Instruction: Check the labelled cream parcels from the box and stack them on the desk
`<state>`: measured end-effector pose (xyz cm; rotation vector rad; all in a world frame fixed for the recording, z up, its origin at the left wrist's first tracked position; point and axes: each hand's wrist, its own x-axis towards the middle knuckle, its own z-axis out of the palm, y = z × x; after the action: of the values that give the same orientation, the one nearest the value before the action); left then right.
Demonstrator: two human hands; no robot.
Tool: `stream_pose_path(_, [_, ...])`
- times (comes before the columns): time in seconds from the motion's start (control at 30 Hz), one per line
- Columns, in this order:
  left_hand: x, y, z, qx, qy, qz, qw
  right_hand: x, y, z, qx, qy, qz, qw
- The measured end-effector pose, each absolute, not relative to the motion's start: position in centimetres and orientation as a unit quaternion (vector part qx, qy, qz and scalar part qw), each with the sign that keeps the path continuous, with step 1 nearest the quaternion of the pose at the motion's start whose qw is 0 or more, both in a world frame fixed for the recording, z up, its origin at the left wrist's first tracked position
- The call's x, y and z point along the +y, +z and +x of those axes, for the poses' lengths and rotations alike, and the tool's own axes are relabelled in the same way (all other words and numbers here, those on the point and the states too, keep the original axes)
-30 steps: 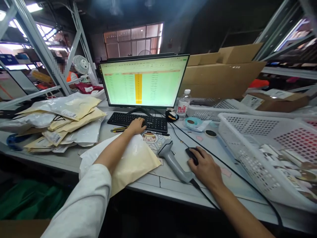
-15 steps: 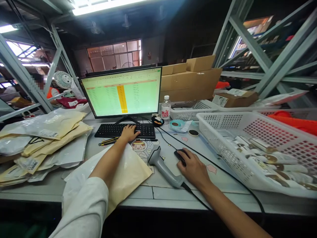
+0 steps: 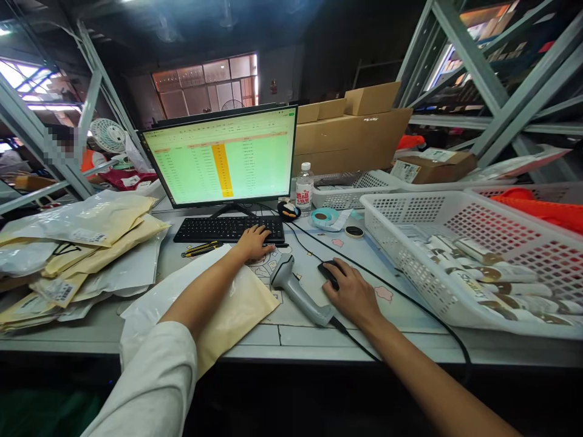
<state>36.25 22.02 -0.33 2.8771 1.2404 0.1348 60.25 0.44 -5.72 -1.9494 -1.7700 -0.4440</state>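
My left hand (image 3: 253,243) rests with fingers spread on the right part of a black keyboard (image 3: 209,229). Under that forearm lies a cream mailer bag (image 3: 241,309). My right hand (image 3: 353,288) is curved over a black computer mouse (image 3: 328,276), which it partly covers. Between the two hands a grey barcode scanner (image 3: 303,297) lies on the desk mat, its cable running toward the front edge. Behind the keyboard stands a monitor (image 3: 228,158) showing a green spreadsheet with one orange column; its text is too small to read.
Mailer bags (image 3: 91,255) are piled at the left. A white plastic basket (image 3: 410,273) with several white-and-brown packages stands at the right. Near the monitor are a water bottle (image 3: 305,189), a teal tape roll (image 3: 325,217) and utility knives (image 3: 200,249). Behind sits a large cardboard box (image 3: 350,142).
My left hand has shifted right along the keyboard. My right hand stays on the mouse. The spreadsheet's columns look shifted slightly, and the camera view has tilted down a little.
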Motion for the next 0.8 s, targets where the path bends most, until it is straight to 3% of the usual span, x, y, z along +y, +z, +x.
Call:
stream_pose_path(0.33, [21.5,1.6,38.6,0.413,0.022,0.910,0.025,0.5,-6.0,60.5,-0.645,-0.174,-0.709,0.225])
stream_pose_path(0.53, [13.1,5.2,29.3,0.401,0.021,0.915,0.030,0.6,-6.1,60.5,-0.651,-0.177,-0.705,0.222])
stream_pose_path(0.7, [-1.4,-1.4,19.2,0.506,-0.049,0.861,0.004,1.2,-6.4,60.8,-0.648,-0.177,-0.709,0.215])
stream_pose_path(0.8, [-5.2,-5.2,15.1,0.573,0.008,0.817,-0.067,0.3,-6.5,61.9,-0.645,-0.175,-0.713,0.211])
